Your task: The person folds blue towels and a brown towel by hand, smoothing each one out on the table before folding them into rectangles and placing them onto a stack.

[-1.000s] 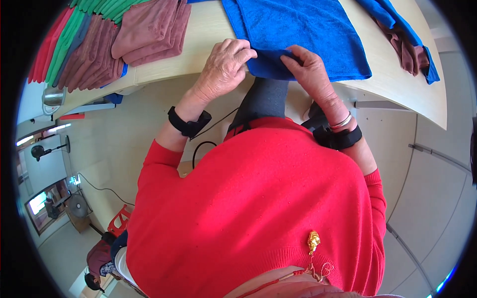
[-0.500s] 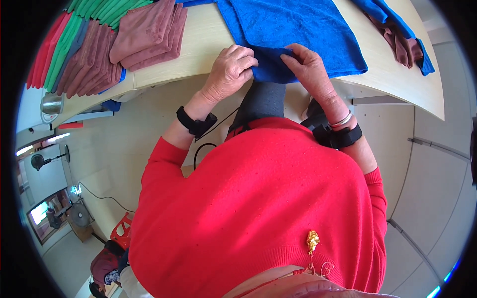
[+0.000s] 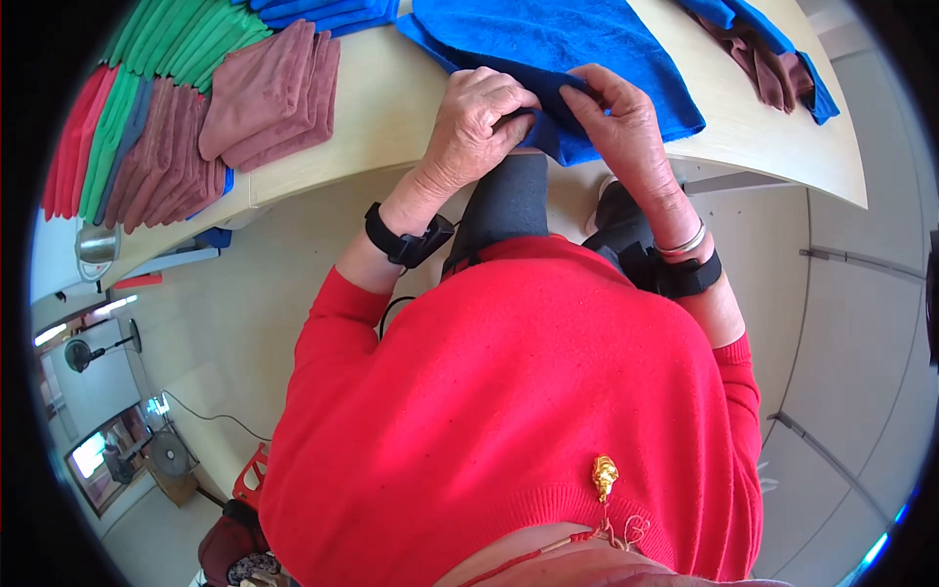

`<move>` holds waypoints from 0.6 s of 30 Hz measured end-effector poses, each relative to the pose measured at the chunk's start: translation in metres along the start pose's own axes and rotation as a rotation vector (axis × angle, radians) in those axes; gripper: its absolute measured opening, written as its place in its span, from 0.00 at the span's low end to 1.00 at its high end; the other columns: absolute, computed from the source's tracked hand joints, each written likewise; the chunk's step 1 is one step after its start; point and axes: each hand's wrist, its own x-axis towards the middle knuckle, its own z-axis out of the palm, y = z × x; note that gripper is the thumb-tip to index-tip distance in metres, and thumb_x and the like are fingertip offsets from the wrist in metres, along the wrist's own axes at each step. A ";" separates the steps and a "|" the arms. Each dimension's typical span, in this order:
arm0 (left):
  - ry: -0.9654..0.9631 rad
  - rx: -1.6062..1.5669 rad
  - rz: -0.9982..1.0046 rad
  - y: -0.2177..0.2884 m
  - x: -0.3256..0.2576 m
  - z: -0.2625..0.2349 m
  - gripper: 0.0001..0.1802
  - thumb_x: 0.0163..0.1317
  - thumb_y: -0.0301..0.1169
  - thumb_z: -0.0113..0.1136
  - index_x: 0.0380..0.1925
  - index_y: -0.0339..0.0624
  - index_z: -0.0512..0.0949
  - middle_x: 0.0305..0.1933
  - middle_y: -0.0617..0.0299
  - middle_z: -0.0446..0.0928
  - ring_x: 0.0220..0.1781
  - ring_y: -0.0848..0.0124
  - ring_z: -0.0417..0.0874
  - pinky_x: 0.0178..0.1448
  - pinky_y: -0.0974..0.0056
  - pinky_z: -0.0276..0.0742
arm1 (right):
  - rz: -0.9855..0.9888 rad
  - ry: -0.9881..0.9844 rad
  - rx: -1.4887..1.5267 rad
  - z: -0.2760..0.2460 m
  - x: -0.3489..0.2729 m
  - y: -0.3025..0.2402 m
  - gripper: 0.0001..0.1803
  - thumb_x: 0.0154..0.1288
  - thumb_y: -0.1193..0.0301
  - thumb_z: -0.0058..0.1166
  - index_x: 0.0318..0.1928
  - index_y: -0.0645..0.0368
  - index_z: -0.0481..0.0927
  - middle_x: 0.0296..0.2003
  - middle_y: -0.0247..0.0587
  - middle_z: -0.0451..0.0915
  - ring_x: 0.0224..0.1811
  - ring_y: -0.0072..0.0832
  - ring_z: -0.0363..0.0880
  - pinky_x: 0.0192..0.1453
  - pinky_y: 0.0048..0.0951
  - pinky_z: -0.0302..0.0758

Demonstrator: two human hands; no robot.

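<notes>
A blue towel (image 3: 577, 44) lies across the table, its near edge lifted over the table's front. My left hand (image 3: 479, 117) pinches that edge, fingers curled with the cloth between thumb and fingertips. Close by on the right, my right hand (image 3: 618, 112) grips the same edge between thumb and bent fingers. A fold of darker blue cloth runs between both hands. Part of the edge is hidden behind my left fingers.
On the table (image 3: 391, 108), to the left, are folded brown towels (image 3: 269, 93), a row of green towels (image 3: 181, 39), red towels (image 3: 78, 147) and blue towels (image 3: 328, 12). Crumpled blue and brown cloths (image 3: 768, 64) lie at the far right. A person (image 3: 235, 548) is at lower left.
My left hand has shifted right, closer to my right hand, and the towel edge between them is more bunched. The whole view has shifted slightly.
</notes>
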 end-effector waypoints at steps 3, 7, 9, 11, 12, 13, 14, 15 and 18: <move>0.039 -0.075 -0.046 0.003 0.006 0.005 0.10 0.49 0.21 0.65 0.32 0.45 0.78 0.33 0.61 0.78 0.38 0.60 0.78 0.46 0.59 0.71 | -0.035 0.043 -0.003 -0.003 -0.003 -0.007 0.09 0.65 0.72 0.59 0.45 0.61 0.80 0.28 0.27 0.75 0.31 0.13 0.70 0.37 0.16 0.71; 0.074 -0.227 -0.165 0.008 0.016 0.011 0.08 0.53 0.22 0.64 0.33 0.42 0.78 0.32 0.58 0.78 0.37 0.59 0.79 0.42 0.60 0.74 | -0.081 0.112 -0.039 -0.011 -0.004 -0.012 0.09 0.65 0.72 0.59 0.44 0.61 0.80 0.28 0.27 0.75 0.31 0.14 0.70 0.37 0.17 0.71; 0.092 -0.313 -0.156 0.010 0.023 0.012 0.07 0.55 0.23 0.65 0.33 0.40 0.77 0.32 0.56 0.77 0.35 0.58 0.80 0.38 0.61 0.75 | -0.095 0.142 -0.054 -0.014 -0.005 -0.012 0.09 0.65 0.72 0.59 0.44 0.61 0.80 0.28 0.28 0.75 0.31 0.14 0.70 0.37 0.17 0.71; 0.086 -0.296 -0.138 0.010 0.025 0.014 0.07 0.55 0.23 0.66 0.33 0.39 0.77 0.31 0.56 0.77 0.34 0.59 0.80 0.37 0.62 0.75 | -0.112 0.143 -0.071 -0.015 -0.006 -0.012 0.09 0.65 0.73 0.60 0.45 0.61 0.80 0.28 0.29 0.76 0.31 0.14 0.71 0.36 0.18 0.72; 0.085 -0.278 -0.126 0.010 0.026 0.015 0.07 0.55 0.24 0.66 0.32 0.38 0.77 0.30 0.57 0.77 0.33 0.60 0.80 0.36 0.63 0.75 | -0.119 0.144 -0.080 -0.016 -0.006 -0.011 0.10 0.64 0.73 0.60 0.45 0.61 0.81 0.28 0.29 0.77 0.31 0.14 0.71 0.36 0.18 0.72; 0.084 -0.261 -0.114 0.010 0.028 0.016 0.08 0.54 0.24 0.67 0.32 0.38 0.77 0.30 0.57 0.77 0.31 0.60 0.80 0.35 0.64 0.74 | -0.118 0.152 -0.080 -0.016 -0.007 -0.010 0.10 0.64 0.73 0.60 0.45 0.61 0.81 0.28 0.29 0.77 0.31 0.14 0.71 0.36 0.18 0.72; 0.079 -0.263 -0.108 0.011 0.029 0.017 0.08 0.54 0.24 0.67 0.32 0.38 0.77 0.30 0.57 0.77 0.31 0.60 0.80 0.35 0.64 0.74 | -0.116 0.150 -0.082 -0.017 -0.008 -0.009 0.10 0.64 0.73 0.59 0.45 0.61 0.81 0.29 0.30 0.77 0.31 0.14 0.72 0.37 0.18 0.72; 0.090 -0.251 -0.113 0.013 0.030 0.019 0.08 0.53 0.24 0.68 0.31 0.38 0.77 0.29 0.57 0.76 0.30 0.61 0.79 0.34 0.64 0.74 | -0.115 0.147 -0.084 -0.017 -0.008 -0.008 0.09 0.65 0.74 0.59 0.45 0.61 0.80 0.29 0.31 0.78 0.32 0.15 0.72 0.37 0.19 0.72; 0.108 -0.224 -0.127 0.016 0.033 0.022 0.09 0.51 0.24 0.70 0.30 0.38 0.78 0.27 0.57 0.76 0.29 0.62 0.79 0.33 0.65 0.74 | -0.124 0.145 -0.090 -0.019 -0.010 -0.007 0.09 0.65 0.73 0.58 0.45 0.62 0.80 0.29 0.34 0.79 0.32 0.17 0.74 0.37 0.20 0.73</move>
